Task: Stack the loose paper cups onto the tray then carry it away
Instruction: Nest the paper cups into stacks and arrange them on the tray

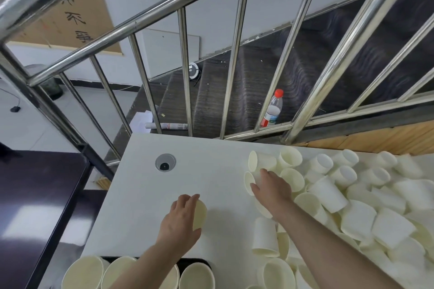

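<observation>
I see bare table [145, 195] left of centre; the cup pile [352, 199] crowds the right, railing [187, 73] behind.

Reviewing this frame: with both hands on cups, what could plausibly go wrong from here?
1. The right hand reaches into the loose pile; tipped cups there could roll off the table.
2. The left hand holds one cup by its side and might crush it.
3. The stacks on the tray sit under the left forearm and could be knocked.
</observation>
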